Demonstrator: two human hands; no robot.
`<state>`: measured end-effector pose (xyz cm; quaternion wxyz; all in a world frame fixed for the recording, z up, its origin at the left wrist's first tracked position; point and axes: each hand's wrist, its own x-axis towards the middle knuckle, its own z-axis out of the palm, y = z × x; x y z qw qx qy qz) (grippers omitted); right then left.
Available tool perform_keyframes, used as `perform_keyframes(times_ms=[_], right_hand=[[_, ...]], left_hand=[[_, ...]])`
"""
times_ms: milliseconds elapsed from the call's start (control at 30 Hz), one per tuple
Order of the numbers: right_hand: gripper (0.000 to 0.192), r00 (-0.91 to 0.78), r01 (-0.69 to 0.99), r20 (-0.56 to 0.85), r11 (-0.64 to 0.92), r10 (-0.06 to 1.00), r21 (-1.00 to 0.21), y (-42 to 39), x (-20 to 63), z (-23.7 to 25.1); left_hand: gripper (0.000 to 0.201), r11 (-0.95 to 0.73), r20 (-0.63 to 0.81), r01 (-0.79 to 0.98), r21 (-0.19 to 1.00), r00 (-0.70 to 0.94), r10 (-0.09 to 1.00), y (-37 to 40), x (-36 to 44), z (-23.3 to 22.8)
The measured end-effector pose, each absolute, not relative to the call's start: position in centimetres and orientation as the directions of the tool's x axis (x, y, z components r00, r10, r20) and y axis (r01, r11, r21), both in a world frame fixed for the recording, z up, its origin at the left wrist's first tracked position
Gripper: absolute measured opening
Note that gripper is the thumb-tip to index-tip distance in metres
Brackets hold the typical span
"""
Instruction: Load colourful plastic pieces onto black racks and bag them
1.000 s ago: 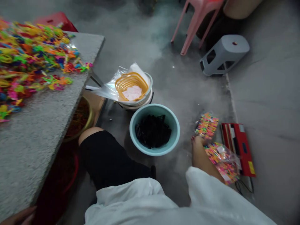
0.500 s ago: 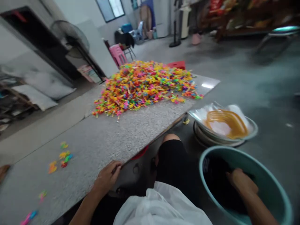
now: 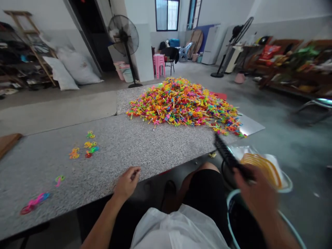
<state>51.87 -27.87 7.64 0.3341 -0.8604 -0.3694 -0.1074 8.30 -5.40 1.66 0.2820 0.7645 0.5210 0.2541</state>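
My right hand (image 3: 259,193) is raised over the rim of a teal bucket (image 3: 230,199). It is closed around a long black ridged strip (image 3: 227,152), blurred by motion, whose far end points at the table. Dark contents (image 3: 245,224) show inside the bucket. My left hand (image 3: 127,183) rests at the near edge of the speckled grey table (image 3: 124,148). Its fingers are curled together, with a small dark spot between thumb and finger that I cannot make out. Beyond it rises a large pile of small colourful plastic pieces (image 3: 178,103).
A few loose colourful pieces (image 3: 90,145) lie on the table's left part. Beside the bucket stands a basin holding an orange basket (image 3: 261,167) and clear plastic. Behind are a standing fan (image 3: 123,36), pink stools (image 3: 158,65) and white sacks (image 3: 76,67).
My right hand has come up out of the bucket with the black strip in it. The view has turned left and levelled. My left hand stays at the table edge.
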Motion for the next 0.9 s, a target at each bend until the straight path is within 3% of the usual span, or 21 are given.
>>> perform_keyframes(times_ms=[33, 67, 167, 267, 400, 567, 700, 800, 900], right_hand=[[0.037, 0.533, 0.826, 0.488, -0.300, 0.691, -0.477, -24.3, 49.6, 7.0], [0.031, 0.375, 0.892, 0.554, -0.128, 0.743, -0.433, -21.2, 47.2, 6.3], [0.018, 0.016, 0.934, 0.593, 0.200, 0.805, -0.297, -15.4, 40.3, 4.1], [0.024, -0.208, 0.912, 0.459, 0.341, 0.864, -0.228, -13.7, 36.2, 2.4], [0.034, -0.352, 0.894, 0.275, 0.408, 0.895, -0.185, -13.1, 34.4, 0.5], [0.037, -0.454, 0.845, 0.220, 0.496, 0.863, -0.201, -11.8, 33.9, -1.0], [0.034, -0.469, 0.797, 0.308, 0.547, 0.828, -0.258, -10.4, 33.5, -0.1], [0.028, -0.300, 0.764, 0.435, 0.487, 0.849, -0.423, -9.1, 33.2, 1.5], [0.024, 0.071, 0.673, 0.426, 0.272, 0.902, -0.688, -8.0, 32.6, 2.4]], left_hand=[[0.032, -0.317, 0.101, 0.634, 0.706, 0.353, 0.930, -5.5, 9.1, 2.0], [0.031, -0.340, 0.115, 0.613, 0.714, 0.375, 0.920, -5.5, 9.7, 2.2], [0.034, -0.415, 0.173, 0.561, 0.716, 0.433, 0.885, -5.5, 10.7, 2.2], [0.042, -0.472, 0.236, 0.559, 0.682, 0.444, 0.865, -5.2, 10.2, 1.2], [0.049, -0.489, 0.209, 0.583, 0.648, 0.481, 0.851, -4.9, 9.0, -0.2], [0.053, -0.527, 0.198, 0.587, 0.615, 0.531, 0.824, -3.5, 9.2, -1.3], [0.053, -0.557, 0.257, 0.553, 0.619, 0.528, 0.810, -1.5, 10.0, -1.7], [0.058, -0.550, 0.344, 0.536, 0.640, 0.440, 0.829, -0.1, 10.0, -1.3], [0.065, -0.572, 0.402, 0.551, 0.607, 0.408, 0.820, 1.1, 9.9, -0.8]])
